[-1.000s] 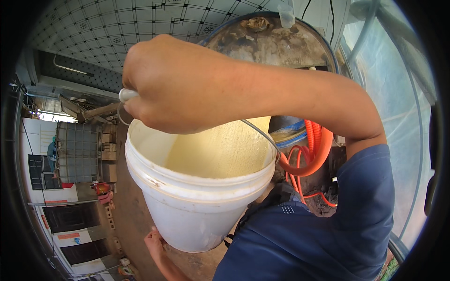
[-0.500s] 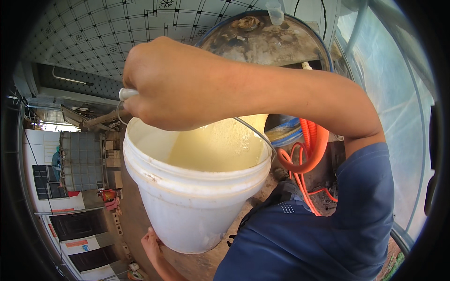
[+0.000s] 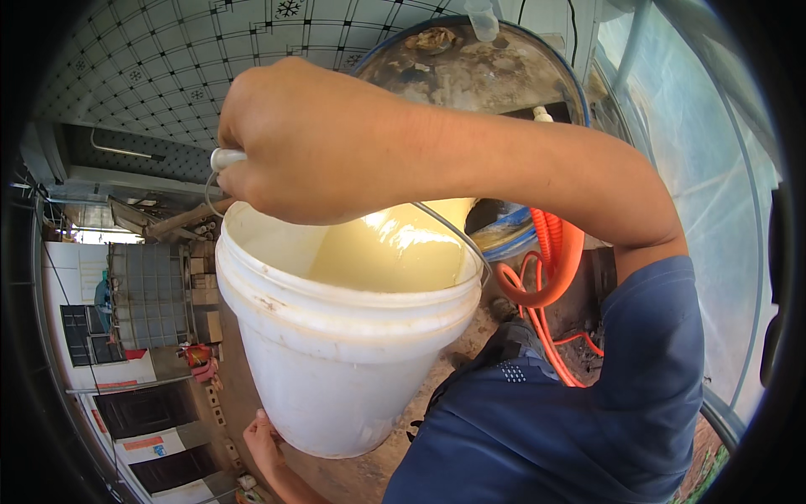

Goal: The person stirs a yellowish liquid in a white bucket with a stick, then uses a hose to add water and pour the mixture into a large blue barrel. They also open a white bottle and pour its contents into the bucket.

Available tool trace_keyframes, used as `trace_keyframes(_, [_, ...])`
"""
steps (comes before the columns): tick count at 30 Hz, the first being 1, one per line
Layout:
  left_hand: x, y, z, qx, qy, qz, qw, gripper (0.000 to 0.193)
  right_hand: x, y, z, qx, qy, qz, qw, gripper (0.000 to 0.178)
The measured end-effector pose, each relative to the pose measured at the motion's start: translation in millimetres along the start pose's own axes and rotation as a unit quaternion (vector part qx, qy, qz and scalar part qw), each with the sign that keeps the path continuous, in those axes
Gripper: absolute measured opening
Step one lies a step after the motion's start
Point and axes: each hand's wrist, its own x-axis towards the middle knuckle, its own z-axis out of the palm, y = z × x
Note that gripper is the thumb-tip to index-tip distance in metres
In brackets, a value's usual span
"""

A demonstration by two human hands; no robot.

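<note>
Head view, sole one: white plastic bucket (image 3: 336, 353) held up close below the camera, tilted a little, its mouth facing up and toward the right. Inside, pale yellowish creamy liquid (image 3: 395, 252), glossy where light struck it, filling the right part of the opening. Right hand (image 3: 311, 143) clenched around the white grip of the bucket's wire handle (image 3: 225, 157), knuckles uppermost, forearm stretching across the frame to a dark blue sleeve (image 3: 655, 336) at the right. Thin wire of the handle seen running down from under the fist to the rim on the far side. Left hand (image 3: 264, 441) pressed against the bucket's lower wall near its base, fingers spread on the plastic, supporting from beneath; not closed around anything, only touching. Behind the forearm, a large round dirty drum top (image 3: 478, 67) with a blue rim, a small translucent cup (image 3: 481, 18) standing at its far edge. Just right of the bucket, coiled orange hose (image 3: 550, 269) lying over dark ground, partly hidden by the blue shirt. Above and left, tiled surface (image 3: 143, 76) with a dark grid pattern. Far left, a cage-framed container (image 3: 151, 294) and stacked boxes, small and bent by the lens.
</note>
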Motion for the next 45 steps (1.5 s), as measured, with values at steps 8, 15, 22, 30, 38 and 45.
trace_keyframes(8, [3.9,11.8,-1.5,-0.002,0.004,0.022,1.000,0.045,0.1,-0.9,-6.8,-0.018,-0.019,0.038,0.999,0.016])
trace_keyframes(15, [9.4,22.6,-5.7,-0.024,-0.019,0.055,0.998,0.041,-0.5,3.5,-6.8,-0.004,0.025,0.035,0.999,0.027])
trace_keyframes(22, [21.6,27.9,1.0,-0.072,-0.008,0.088,0.994,0.038,0.2,8.6,-11.0,0.000,0.031,0.049,0.998,0.027])
trace_keyframes(30, [32.0,37.9,-11.0,-0.068,-0.064,0.074,0.993,0.040,-5.3,2.6,-8.9,0.016,0.039,0.063,0.997,0.031])
trace_keyframes(38, [48.7,46.2,-16.6,-0.055,-0.062,0.075,0.994,0.035,-16.8,-9.3,1.4,0.091,0.036,0.070,0.993,0.031])
trace_keyframes(45, [54.8,66.2,-21.6,-0.036,-0.081,0.106,0.990,0.035,-21.0,-10.8,6.8,0.154,0.045,0.097,0.982,0.030])
